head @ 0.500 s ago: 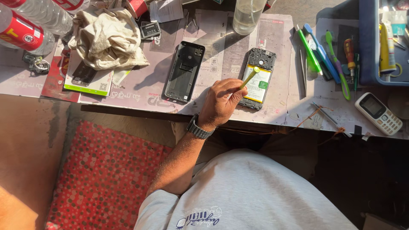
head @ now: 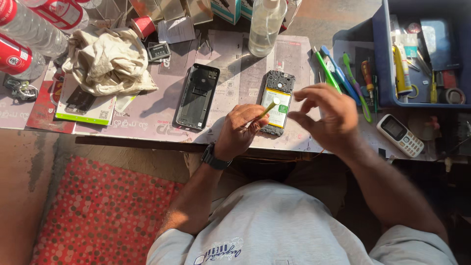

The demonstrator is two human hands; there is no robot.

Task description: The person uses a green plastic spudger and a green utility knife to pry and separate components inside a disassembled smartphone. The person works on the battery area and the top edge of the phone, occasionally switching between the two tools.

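Opened phone lying on the work mat, left hand pinching a thin yellow pry stick over its battery, right hand hovering beside it, fingers loosely spread — best levered gently, flat and shallow.

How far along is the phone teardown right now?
Done: the back cover is off and lies beside the opened phone. In hand: the left hand holds a thin pry tool over the battery; the right hand hovers empty. Left: the battery sits in place.
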